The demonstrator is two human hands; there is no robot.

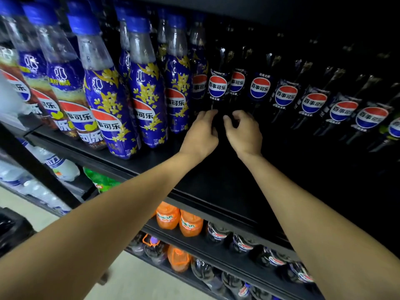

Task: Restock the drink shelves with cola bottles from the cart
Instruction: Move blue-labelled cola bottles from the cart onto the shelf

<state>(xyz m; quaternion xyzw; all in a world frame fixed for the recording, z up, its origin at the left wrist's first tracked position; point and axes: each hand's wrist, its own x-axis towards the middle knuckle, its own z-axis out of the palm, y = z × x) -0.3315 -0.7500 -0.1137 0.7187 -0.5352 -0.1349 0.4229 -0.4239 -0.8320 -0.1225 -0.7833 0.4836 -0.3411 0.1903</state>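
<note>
Grip: the left hand [200, 135] and the right hand [243, 133] are curled from either side around the lower body of one black cola bottle [217, 88], labelled 百事可乐, which is stood on the dark shelf [216, 169]. Contact is lost in shadow, so a hold is only presumed. Both arms are extended. At least six further black-labelled bottles [313, 102] are ranged rightward, and blue flowered bottles [145, 94] are stood leftward.

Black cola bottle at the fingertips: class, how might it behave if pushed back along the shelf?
Black cola bottle looks tall and narrow, so a high push may tip it. It looks full, so probably heavy for its size. Its smooth label may feel slippery.
</note>
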